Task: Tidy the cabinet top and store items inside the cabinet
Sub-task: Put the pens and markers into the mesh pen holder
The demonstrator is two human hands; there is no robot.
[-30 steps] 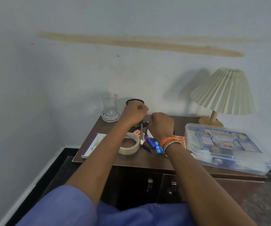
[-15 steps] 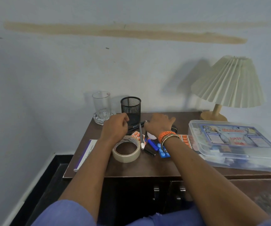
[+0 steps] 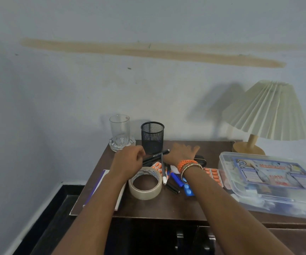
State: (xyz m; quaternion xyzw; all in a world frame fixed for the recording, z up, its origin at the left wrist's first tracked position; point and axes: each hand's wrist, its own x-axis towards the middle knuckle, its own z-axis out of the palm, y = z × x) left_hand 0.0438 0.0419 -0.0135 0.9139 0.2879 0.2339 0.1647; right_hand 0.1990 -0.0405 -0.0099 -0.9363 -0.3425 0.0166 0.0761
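Note:
My left hand [image 3: 128, 160] sits on the dark wooden cabinet top [image 3: 166, 206], fingers curled at the left end of a black marker [image 3: 155, 155]. Beside it, my right hand [image 3: 182, 151] lies flat with fingers spread, partly over a black object [image 3: 200, 160]. In front of the hands lie a tape roll [image 3: 144, 195], a silver pen [image 3: 164, 172], a blue pen [image 3: 176, 179], a blue blister pack [image 3: 188, 191] and orange pill strips [image 3: 212, 175]. An empty black mesh pen holder [image 3: 152, 138] stands behind.
A glass [image 3: 120, 131] on a coaster is at the back left. A lamp [image 3: 268, 111] and a clear first aid box [image 3: 277, 181] fill the right side. A white booklet [image 3: 93, 196] overhangs the left front edge. The cabinet doors [image 3: 179, 236] below are closed.
Both hands came down from fists held up near the pen holder to the cabinet top. The right hand opened flat; the left settled at the marker.

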